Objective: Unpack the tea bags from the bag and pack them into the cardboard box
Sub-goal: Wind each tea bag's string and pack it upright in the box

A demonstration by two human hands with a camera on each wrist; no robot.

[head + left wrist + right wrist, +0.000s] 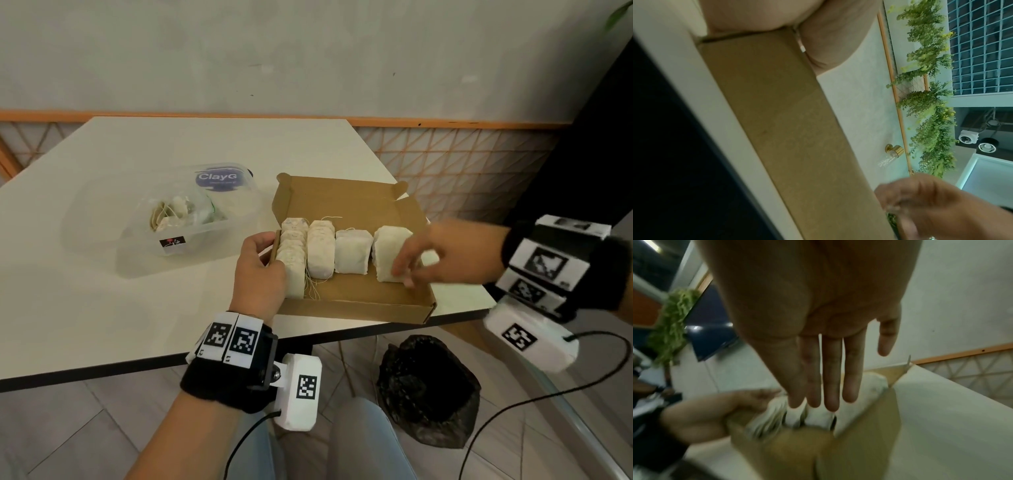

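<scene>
Left hand (261, 265) is curled round the left end wall of the cardboard box (356, 301), thumb outside and fingers hooked over the edge, pinning it to the table (102, 274). Right hand (435, 255) has its fingers straight and relaxed, holding nothing, fingertips against the rightmost stack of tea bags (390, 253). There are four stacks in a row across the box, each running front to back. The rest of the tea bags are in the clear bag (178, 212) sitting in a plastic tub (164, 257), off to the left beyond the box. So I'd guess the left hand is nearer to them, but it's busy holding the box.
</scene>
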